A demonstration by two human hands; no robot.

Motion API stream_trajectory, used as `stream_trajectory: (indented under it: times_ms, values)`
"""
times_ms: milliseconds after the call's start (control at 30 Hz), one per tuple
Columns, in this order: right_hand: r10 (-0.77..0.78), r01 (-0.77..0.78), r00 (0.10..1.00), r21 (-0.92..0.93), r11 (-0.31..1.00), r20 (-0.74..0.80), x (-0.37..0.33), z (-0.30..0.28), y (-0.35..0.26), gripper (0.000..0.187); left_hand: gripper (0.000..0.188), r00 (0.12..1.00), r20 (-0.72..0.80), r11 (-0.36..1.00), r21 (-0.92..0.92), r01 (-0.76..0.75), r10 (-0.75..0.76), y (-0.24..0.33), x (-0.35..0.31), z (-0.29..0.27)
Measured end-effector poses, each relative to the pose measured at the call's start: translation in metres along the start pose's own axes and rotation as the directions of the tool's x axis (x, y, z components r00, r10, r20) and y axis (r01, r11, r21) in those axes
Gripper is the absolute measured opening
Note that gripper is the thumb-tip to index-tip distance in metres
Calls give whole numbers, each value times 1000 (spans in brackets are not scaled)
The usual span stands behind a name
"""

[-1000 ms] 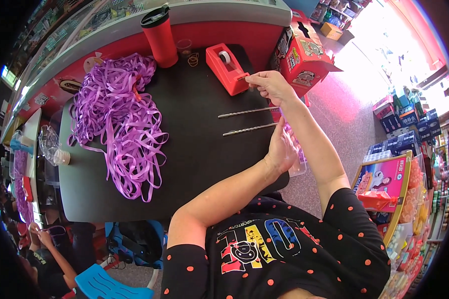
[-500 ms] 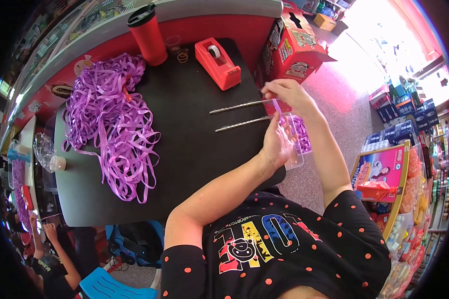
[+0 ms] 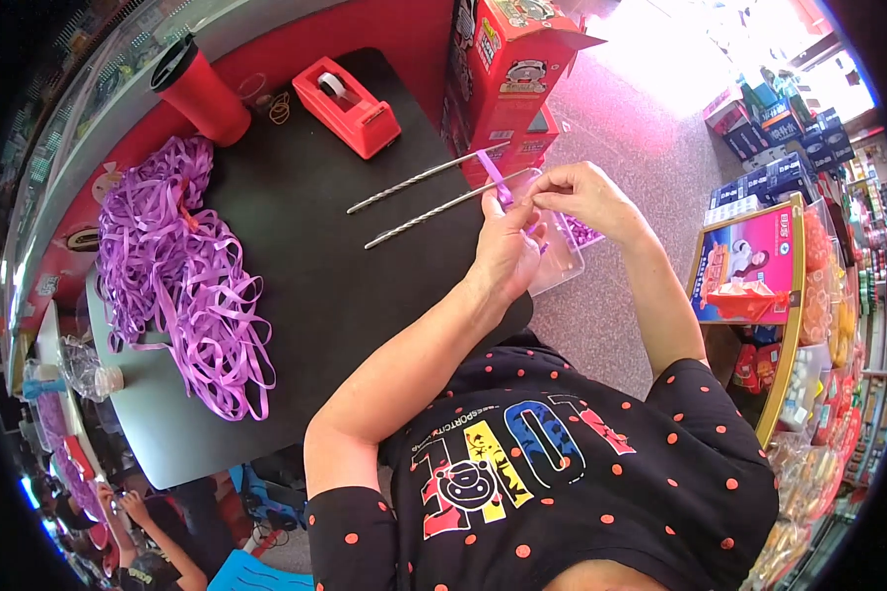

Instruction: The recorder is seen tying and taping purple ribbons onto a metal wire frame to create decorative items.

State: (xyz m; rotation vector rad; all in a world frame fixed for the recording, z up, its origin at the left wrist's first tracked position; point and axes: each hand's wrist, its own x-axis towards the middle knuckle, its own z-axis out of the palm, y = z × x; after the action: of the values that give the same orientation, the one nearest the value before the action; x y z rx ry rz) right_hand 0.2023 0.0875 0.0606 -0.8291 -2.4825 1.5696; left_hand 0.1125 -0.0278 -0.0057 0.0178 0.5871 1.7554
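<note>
Two twisted metal rods (image 3: pixel 434 212) lie side by side, projecting over the table's right edge. A strip of purple ribbon (image 3: pixel 490 169) is looped across both near their right ends. My left hand (image 3: pixel 508 246) is closed on the ribbon just below the rods, thumb up. Close against that thumb, my right hand (image 3: pixel 589 200) pinches with thumb and forefinger; whatever is between its fingertips is hidden. Beneath the hands, a clear plastic box (image 3: pixel 560 266) contains small purple ribbon pieces (image 3: pixel 581 232).
A large tangle of purple ribbon (image 3: pixel 182 276) covers the left of the black table (image 3: pixel 315 295). Behind are a red tumbler (image 3: pixel 207 98), rubber bands (image 3: pixel 280 108) and a red tape dispenser (image 3: pixel 347 106). A red carton (image 3: pixel 512 69) stands beyond the table; a display shelf (image 3: pixel 749 266) is at right.
My right hand has come down from above the rods to meet my left at the ribbon. The view has shifted, so the table things appear further left.
</note>
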Motion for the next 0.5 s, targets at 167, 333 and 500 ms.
stream_trajectory:
  times_ms: [167, 333, 500]
  values:
    - [-20, 16, 998, -73, 997, -53, -9, 6, -6, 18, 47, 999, -18, 997, -69, 42, -44, 0, -3, 2]
    - [-103, 56, 963, -189, 980, -250, -20, 18, -23, 23, 42, 999, -47, 999, -29, 18, -19, 0, -3, 0]
    - [-136, 98, 931, -126, 987, -340, -24, 18, 16, 24, 40, 995, -94, 1000, 6, 21, -20, 0, -2, 4]
